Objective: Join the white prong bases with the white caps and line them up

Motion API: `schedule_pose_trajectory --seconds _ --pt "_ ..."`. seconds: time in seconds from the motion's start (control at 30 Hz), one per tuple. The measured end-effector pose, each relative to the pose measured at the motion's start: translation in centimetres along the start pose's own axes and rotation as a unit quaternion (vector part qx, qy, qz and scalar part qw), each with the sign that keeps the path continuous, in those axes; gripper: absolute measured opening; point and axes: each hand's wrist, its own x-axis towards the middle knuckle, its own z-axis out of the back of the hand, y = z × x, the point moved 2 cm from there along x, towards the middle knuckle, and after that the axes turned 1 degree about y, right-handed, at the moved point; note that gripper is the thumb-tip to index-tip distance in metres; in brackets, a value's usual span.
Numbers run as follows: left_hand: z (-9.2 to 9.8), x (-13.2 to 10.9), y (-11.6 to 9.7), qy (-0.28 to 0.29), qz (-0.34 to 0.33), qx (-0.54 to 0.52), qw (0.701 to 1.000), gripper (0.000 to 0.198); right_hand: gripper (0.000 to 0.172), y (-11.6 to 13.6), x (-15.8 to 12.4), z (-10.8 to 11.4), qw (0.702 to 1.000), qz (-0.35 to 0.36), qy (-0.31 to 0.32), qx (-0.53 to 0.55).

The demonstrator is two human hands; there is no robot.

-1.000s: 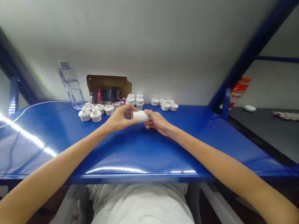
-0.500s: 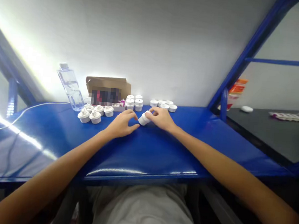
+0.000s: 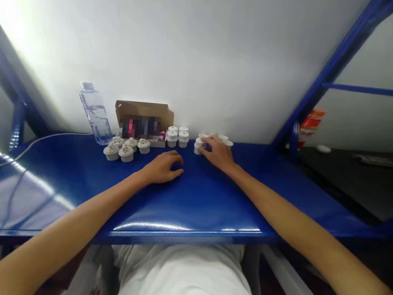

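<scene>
— Hands: how do they stand?
— Left hand [image 3: 164, 167] low on the blue table [image 3: 191, 198], fingers loosely curled, thumb well apart from them, blue surface showing in the gap. Right hand [image 3: 219, 154] farther out, thumb and fingertips pinched on a white round piece [image 3: 198, 147].
— Where is that piece?
— Far part of the table, right of centre, just beside some white cups [image 3: 229, 143], partly hidden by the hand. Cannot tell if its base bears on the surface.
— Surface?
— Glossy. Bright streaks along the front edge, banded lamp glare at far left. White cable [image 3: 44, 138] curves in from the left toward a clear bottle [image 3: 99, 119]. Next, a cardboard box [image 3: 168, 116], flap raised, contents blurred. Five white parts [image 3: 126, 153] before it; four lidded pieces [image 3: 183, 139] in two rows on its right.
— Room?
— Pale plain wall [image 3: 224, 76] behind, brightest at upper left. Slanting blue frame [image 3: 340, 54] on the right; past it a dark table [image 3: 346, 180] bearing a smooth white object [image 3: 323, 149]. Orange-red packet [image 3: 312, 124] near the frame. Pale cloth [image 3: 187, 281] below the near edge.
</scene>
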Motion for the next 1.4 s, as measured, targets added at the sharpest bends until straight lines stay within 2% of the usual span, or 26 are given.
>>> schedule_pose_trajectory --seconds 0.13,0.2,0.5,0.6,0.8,0.9,1.07,1.23,1.33,1.4 --pt "-0.1 -0.1 -0.3 0.014 -0.007 0.009 1.000 0.015 0.068 0.9 0.7 -0.3 0.986 -0.035 0.108 -0.121" --pt "-0.2 -0.1 -0.4 0.022 -0.009 0.013 1.000 0.014 0.075 1.3 1.4 -0.7 0.979 -0.041 0.135 -0.150" --pt "-0.5 -0.2 -0.3 0.033 -0.020 0.017 0.999 0.015 0.081 1.4 6.5 -2.4 0.980 -0.044 0.151 -0.119" --pt "-0.5 -0.2 -0.3 0.040 -0.019 0.018 0.999 0.015 0.087 1.0 7.0 -2.5 0.979 -0.047 0.160 -0.116" --pt "-0.2 -0.2 -0.3 0.048 -0.013 0.027 0.998 0.017 0.070 0.0 5.0 -2.4 0.989 -0.050 0.090 -0.108" --pt "0.1 -0.2 0.2 0.040 0.004 0.054 0.998 0.018 0.068 0.0 4.5 -2.7 0.989 -0.045 0.092 -0.109" --pt "1.8 -0.2 1.7 -0.044 0.060 0.137 0.988 0.021 0.061 1.2 4.1 -2.6 0.986 -0.033 0.122 -0.106" --pt "4.1 -0.9 3.8 -0.130 0.158 0.255 0.945 0.037 0.065 2.3 1.1 -1.4 0.989 0.006 0.145 -0.029" --pt "4.8 -1.5 5.2 -0.133 0.196 0.278 0.931 0.039 0.053 2.8 -0.6 -0.5 0.990 0.030 0.134 0.011" --pt "5.0 -1.7 6.0 -0.116 0.209 0.266 0.934 0.033 0.049 3.1 -0.9 0.0 0.995 0.041 0.091 0.015"
